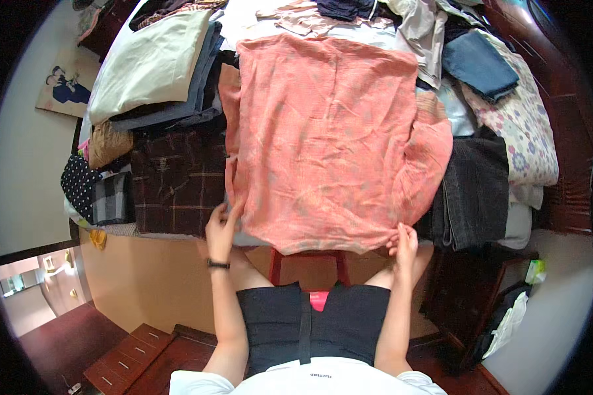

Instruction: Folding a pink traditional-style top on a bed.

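Observation:
A coral-pink patterned shirt lies spread over the bed, its hem toward me and hanging slightly past the front edge. One sleeve is folded back along its right side, and a strip of the same cloth shows along the left. At the hem's right corner, my right hand pinches the fabric between thumb and fingers. My left hand, with a dark band on the wrist, grips the shirt's lower left edge; its fingertips are partly hidden by the cloth.
Left of the shirt lie folded dark plaid clothes and a stack topped by cream trousers. To the right are folded black jeans, a folded navy garment and a floral cloth. A red stool stands below the bed edge.

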{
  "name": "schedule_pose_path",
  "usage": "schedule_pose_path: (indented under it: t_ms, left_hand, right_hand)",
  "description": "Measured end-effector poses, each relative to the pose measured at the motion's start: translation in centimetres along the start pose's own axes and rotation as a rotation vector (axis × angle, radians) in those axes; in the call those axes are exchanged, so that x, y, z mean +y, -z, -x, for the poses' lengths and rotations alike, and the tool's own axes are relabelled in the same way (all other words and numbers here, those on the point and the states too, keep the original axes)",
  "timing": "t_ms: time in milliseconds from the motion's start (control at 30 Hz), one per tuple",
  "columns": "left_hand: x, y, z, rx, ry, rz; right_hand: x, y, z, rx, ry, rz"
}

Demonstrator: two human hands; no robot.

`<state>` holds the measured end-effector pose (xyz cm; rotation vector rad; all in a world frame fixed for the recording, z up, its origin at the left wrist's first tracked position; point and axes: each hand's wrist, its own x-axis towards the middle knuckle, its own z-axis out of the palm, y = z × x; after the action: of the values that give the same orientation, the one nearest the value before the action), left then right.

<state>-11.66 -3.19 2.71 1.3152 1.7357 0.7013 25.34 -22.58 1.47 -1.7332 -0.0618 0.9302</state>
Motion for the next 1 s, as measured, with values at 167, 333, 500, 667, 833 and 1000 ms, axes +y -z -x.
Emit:
schedule_pose_path:
  t_ms: [167,333,500,667,833,1000]
  left_hand:
    - [0.0,-0.8,-3.3,0.099,-0.215,0.198]
    - [-1.0,0.8,-0.2,0.273,-0.116,0.325]
    - [-1.3,1.1,3.8,0.344,-0.187,-0.1]
    - [0.1,2.0,5.7,0.232,-0.086,-0.387]
    - [2.6,1.8,3.0,0.293,-0.193,-0.38]
    - [5.0,-0.8,-4.5,0.282,-0.487,-0.408]
  right_hand:
    - [3.6,-1.3,-0.8,0.179,0.416,0.183]
    - [3.5,0.8,0.0,0.085,0.288,0.082]
    - [4.1,2.2,1.2,0.115,0.332,0.077]
    - [5.2,3.6,1.8,0.097,0.272,0.154]
    - [4.6,3.5,3.0,0.144,0.421,0.368]
    - [3.5,2.6,4.9,0.086,0.512,0.362]
